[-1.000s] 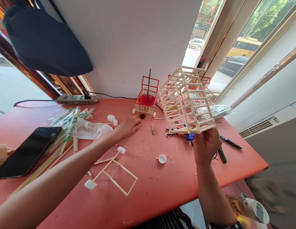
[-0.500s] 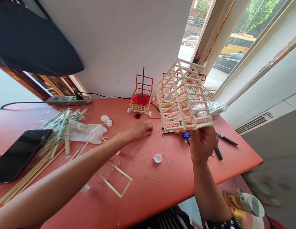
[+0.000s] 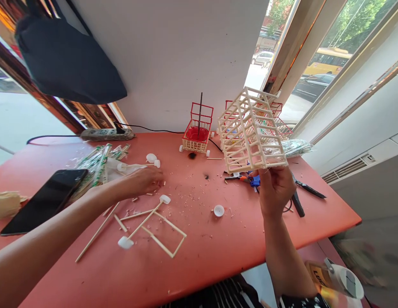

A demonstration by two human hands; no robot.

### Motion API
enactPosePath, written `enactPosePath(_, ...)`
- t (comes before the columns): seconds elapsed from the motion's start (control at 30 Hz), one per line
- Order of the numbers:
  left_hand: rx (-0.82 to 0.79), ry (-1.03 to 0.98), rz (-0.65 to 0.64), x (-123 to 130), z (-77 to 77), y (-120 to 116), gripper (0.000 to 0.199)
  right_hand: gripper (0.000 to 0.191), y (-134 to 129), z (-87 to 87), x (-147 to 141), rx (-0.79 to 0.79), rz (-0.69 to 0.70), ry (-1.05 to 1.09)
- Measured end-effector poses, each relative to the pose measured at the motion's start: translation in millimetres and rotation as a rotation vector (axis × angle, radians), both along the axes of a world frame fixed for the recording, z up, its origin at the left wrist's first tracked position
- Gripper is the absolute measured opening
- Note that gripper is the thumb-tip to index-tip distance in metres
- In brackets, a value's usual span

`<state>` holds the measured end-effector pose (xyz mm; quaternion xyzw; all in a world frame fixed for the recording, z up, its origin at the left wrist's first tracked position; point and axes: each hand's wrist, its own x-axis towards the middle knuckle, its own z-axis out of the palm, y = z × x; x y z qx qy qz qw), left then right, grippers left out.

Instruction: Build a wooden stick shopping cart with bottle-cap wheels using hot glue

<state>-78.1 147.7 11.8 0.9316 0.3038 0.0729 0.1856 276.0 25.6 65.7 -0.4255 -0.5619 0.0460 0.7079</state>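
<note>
My right hand (image 3: pixel 277 184) grips the lower edge of a basket frame (image 3: pixel 252 132) built from pale wooden sticks, raised tilted above the table. My left hand (image 3: pixel 146 179) is low over the table with its fingers loosely bent and no held thing visible; its fingertips are partly hidden. Just beyond it are white caps (image 3: pixel 151 158) and a crumpled white plastic bag (image 3: pixel 114 164). In front of it lies a stick axle (image 3: pixel 144 220) with a white cap at each end. A flat stick frame (image 3: pixel 179 246) lies partly beneath the axle.
A small red-trimmed cart (image 3: pixel 195 143) stands by the wall, with a dark rod upright in it. Blue-handled tool (image 3: pixel 255 182) and black scissors (image 3: pixel 310 188) lie at right. A phone (image 3: pixel 45 201), wrapped sticks (image 3: pixel 96 164) and a power strip (image 3: pixel 107 135) are at left. One white cap (image 3: pixel 218 210) sits mid-table.
My left hand has moved left toward the white caps, uncovering the capped axle and loose sticks. My right hand keeps hold of the basket frame. The view has shifted slightly.
</note>
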Motion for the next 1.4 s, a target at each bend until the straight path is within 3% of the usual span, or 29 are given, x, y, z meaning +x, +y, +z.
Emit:
enactPosePath(0.13,0.063,-0.06,0.061,37,-6.4,10,0.022,0.01,2,-0.2,0,-0.008,-0.01,-0.019)
enactPosePath(0.23,0.049,-0.079,0.03,77,-14.2,17,0.019,0.013,4,-2.2,1,-0.02,-0.009,-0.03)
enactPosePath(0.33,0.007,-0.064,-0.006,94,-18.3,19,0.016,0.016,6,-4.9,3,-0.035,-0.019,-0.032)
enactPosePath(0.4,-0.027,-0.044,-0.035,85,-17.3,17,0.015,0.017,7,-5.9,5,-0.037,-0.028,-0.028)
enactPosePath(0.6,-0.076,0.013,-0.052,15,-2.1,4,0.021,0.017,3,-2.7,3,-0.029,-0.035,-0.002)
enactPosePath(0.67,-0.054,0.006,-0.023,11,1.1,2,0.026,0.015,2,-1.9,1,-0.008,-0.001,0.01)
enactPosePath(0.77,-0.013,-0.046,-0.005,40,-0.3,-1,0.024,0.014,1,-2.6,-2,-0.017,0.03,0.011)
enactPosePath(0.93,-0.01,-0.104,-0.065,125,-9.5,-4,0.016,0.015,2,-4.1,-2,-0.06,0.084,0.02)
enactPosePath(1.03,-0.031,-0.11,-0.101,148,-10.8,-6,0.011,0.013,1,-2.4,0,-0.086,0.105,0.016)
enactPosePath(1.17,-0.109,-0.073,-0.195,133,-6.8,-19,0.014,0.011,1,-0.5,0,-0.069,0.103,0.032)
enactPosePath(1.3,-0.169,-0.031,-0.252,80,-2.2,-30,0.021,0.014,0,-1.1,-1,-0.071,0.086,0.025)
enactPosePath(1.4,-0.171,-0.006,-0.215,38,0.7,-23,0.023,0.014,0,-2.6,-1,-0.06,0.096,0.031)
